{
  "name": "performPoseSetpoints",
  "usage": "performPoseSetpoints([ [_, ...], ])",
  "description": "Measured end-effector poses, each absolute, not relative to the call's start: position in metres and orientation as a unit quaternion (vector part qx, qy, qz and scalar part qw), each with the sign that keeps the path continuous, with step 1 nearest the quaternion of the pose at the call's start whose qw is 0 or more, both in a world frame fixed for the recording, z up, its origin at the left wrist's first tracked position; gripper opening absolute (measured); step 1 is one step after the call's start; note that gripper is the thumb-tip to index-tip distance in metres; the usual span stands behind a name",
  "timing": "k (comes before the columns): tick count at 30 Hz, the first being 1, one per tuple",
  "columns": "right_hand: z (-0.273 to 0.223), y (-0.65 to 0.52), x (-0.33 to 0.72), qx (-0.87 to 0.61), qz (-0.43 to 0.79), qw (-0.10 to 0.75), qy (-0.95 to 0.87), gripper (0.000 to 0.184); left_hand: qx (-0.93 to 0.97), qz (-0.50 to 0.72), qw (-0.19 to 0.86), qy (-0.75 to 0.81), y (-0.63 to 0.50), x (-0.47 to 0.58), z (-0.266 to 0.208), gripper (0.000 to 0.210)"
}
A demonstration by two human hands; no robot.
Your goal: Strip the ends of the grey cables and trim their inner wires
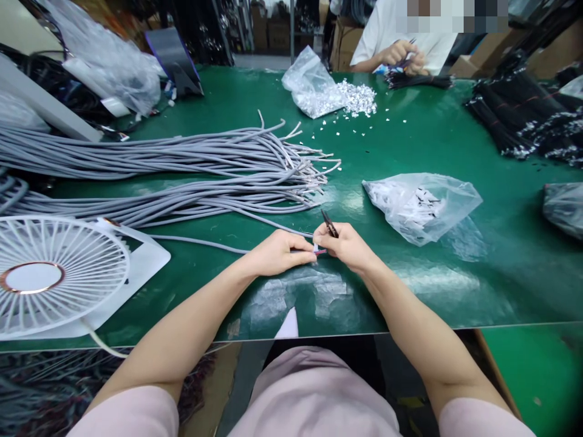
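My left hand (pixel 277 252) is closed around the end of a grey cable (pixel 200 244) that runs in from the left. Thin red and purplish wires (pixel 320 252) stick out past its fingertips. Close against it, my right hand (pixel 348 246) is closed with dark tweezers (pixel 328 223) in its grip, the tips pointing up and away. A small white piece (pixel 315 247) shows between the two hands at the wires. Whether the right fingertips also pinch the wires is hidden. Behind the hands lie thick bundles of grey cables (pixel 182 203) with stripped ends.
A white fan (pixel 68 276) stands at the left front. Clear bags hold white pieces (pixel 421 206) at right and small bits (pixel 314 85) at the back, partly spilled. Black cable bundles (pixel 523 115) lie at far right. Across the table (pixel 455 285) a person's hands (pixel 403 56) handle dark wires.
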State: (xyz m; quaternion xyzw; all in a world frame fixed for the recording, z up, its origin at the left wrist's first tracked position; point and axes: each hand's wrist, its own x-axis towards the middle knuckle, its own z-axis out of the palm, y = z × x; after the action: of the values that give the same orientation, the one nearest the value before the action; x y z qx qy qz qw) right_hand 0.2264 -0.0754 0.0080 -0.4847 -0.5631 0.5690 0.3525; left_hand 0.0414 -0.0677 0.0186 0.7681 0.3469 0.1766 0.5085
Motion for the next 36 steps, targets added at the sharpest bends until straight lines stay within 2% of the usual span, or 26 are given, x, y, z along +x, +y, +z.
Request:
performPoseSetpoints([
  [2, 0.006, -0.073, 0.225, -0.481, 0.604, 0.379, -0.510, 0.022, 0.727, 0.234, 0.513, 0.391, -0.065, 0.041, 0.018, 0.028],
  [4, 0.006, -0.073, 0.223, -0.478, 0.587, 0.407, -0.511, 0.024, 0.683, 0.289, 0.512, 0.434, -0.061, 0.040, 0.018, 0.035],
  [7, 0.011, -0.080, 0.220, -0.471, 0.449, 0.436, -0.622, 0.021, 0.657, 0.332, 0.500, 0.457, -0.059, 0.040, 0.015, 0.037],
  [11, 0.018, -0.086, 0.219, -0.482, 0.289, 0.422, -0.712, 0.016, 0.708, 0.294, 0.476, 0.431, -0.063, 0.043, 0.009, 0.029],
  [16, 0.015, -0.074, 0.219, -0.506, 0.323, 0.427, -0.676, 0.016, 0.728, 0.262, 0.490, 0.403, -0.068, 0.043, 0.009, 0.027],
  [22, 0.019, -0.078, 0.220, -0.459, 0.359, 0.438, -0.685, 0.019, 0.692, 0.325, 0.511, 0.392, -0.063, 0.045, 0.013, 0.030],
  [30, 0.013, -0.083, 0.227, -0.480, 0.269, 0.335, -0.764, 0.033, 0.648, 0.371, 0.528, 0.404, -0.060, 0.046, 0.004, 0.027],
  [36, 0.011, -0.090, 0.223, -0.407, 0.140, 0.321, -0.844, 0.014, 0.623, 0.380, 0.551, 0.405, -0.063, 0.050, 0.006, 0.027],
])
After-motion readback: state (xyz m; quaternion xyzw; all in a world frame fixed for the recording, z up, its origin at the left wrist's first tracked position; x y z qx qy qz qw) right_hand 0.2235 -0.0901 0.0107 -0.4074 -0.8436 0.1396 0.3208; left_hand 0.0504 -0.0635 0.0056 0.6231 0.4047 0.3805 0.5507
